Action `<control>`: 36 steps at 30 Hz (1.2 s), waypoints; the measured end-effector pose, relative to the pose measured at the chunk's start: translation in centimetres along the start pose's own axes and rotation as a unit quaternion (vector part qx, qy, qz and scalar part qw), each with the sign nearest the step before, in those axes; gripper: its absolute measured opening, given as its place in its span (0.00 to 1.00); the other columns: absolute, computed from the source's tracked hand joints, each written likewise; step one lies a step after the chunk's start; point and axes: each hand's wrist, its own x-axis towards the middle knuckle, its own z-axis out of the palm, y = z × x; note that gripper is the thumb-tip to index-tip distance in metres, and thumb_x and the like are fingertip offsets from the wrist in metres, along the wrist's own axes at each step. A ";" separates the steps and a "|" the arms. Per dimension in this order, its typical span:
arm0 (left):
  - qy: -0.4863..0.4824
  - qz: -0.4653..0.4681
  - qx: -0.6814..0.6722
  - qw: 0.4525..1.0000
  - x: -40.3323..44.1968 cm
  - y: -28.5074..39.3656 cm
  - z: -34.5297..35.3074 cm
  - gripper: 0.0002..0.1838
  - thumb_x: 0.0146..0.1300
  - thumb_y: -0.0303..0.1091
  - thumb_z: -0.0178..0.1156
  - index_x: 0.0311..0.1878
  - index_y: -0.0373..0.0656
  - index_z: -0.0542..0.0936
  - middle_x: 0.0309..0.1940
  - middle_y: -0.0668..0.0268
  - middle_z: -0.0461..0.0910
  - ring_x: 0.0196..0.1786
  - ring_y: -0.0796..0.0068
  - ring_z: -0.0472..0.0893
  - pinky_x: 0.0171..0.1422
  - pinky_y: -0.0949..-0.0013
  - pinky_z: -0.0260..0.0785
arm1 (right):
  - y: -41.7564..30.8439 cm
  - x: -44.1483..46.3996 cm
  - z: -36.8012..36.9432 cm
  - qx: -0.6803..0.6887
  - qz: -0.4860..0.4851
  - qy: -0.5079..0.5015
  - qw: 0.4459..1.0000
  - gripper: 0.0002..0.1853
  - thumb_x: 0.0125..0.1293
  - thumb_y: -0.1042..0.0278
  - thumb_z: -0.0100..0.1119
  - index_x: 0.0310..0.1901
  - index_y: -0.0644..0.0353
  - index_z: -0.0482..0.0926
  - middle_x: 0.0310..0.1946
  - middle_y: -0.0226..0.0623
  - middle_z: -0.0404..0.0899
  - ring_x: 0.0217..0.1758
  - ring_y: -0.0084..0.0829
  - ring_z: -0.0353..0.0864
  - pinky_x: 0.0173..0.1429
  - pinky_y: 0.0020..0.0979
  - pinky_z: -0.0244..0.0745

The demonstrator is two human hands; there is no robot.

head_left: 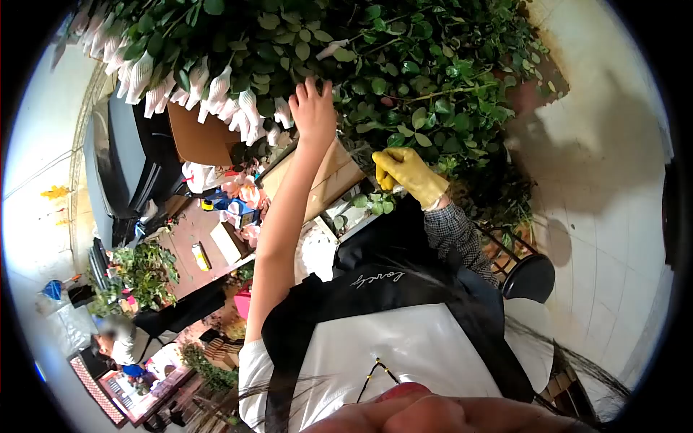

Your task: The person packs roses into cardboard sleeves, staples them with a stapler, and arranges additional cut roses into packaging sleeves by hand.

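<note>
A red-brown top with lots of bits on it.
On my left I see a red-brown top [182, 234], and I can't tell if it is a table or the floor. A small yellow thing [201, 257] lies on it, with a pale box [229, 242] just beside. Pink bits [249, 193] lie in a messy heap with a blue box [246, 216]. A white bag [196, 175] is next to the heap, but I can't see what is under it. In front of me, the big pile of leaves [433, 72] hides what it lies on.
</note>
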 end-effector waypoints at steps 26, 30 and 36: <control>-0.172 0.030 -0.251 0.952 -4.9 2.7 -3.0 0.29 0.68 0.55 0.57 0.56 0.35 0.78 0.55 0.50 0.81 0.61 0.49 0.77 0.67 0.45 0.66 | 14.1 8.5 -4.4 -0.644 0.103 0.014 0.758 0.21 0.71 0.49 0.53 0.43 0.59 0.87 0.43 0.49 0.87 0.47 0.51 0.86 0.48 0.53 0.78; -0.215 -0.002 -0.157 0.964 -3.2 4.1 2.5 0.26 0.73 0.52 0.51 0.56 0.36 0.78 0.45 0.51 0.85 0.50 0.48 0.84 0.57 0.45 0.73 | 12.3 5.7 -3.9 -0.588 0.066 -0.023 0.806 0.24 0.72 0.48 0.55 0.54 0.61 0.83 0.52 0.47 0.85 0.54 0.52 0.83 0.55 0.49 0.76; -0.175 0.000 -0.235 0.956 -5.2 2.8 -0.5 0.26 0.74 0.48 0.53 0.63 0.38 0.76 0.55 0.49 0.81 0.56 0.51 0.81 0.61 0.51 0.72 | 10.8 -0.3 -6.3 -0.377 0.012 0.044 0.925 0.22 0.71 0.55 0.59 0.57 0.65 0.79 0.52 0.47 0.85 0.53 0.40 0.84 0.58 0.36 0.75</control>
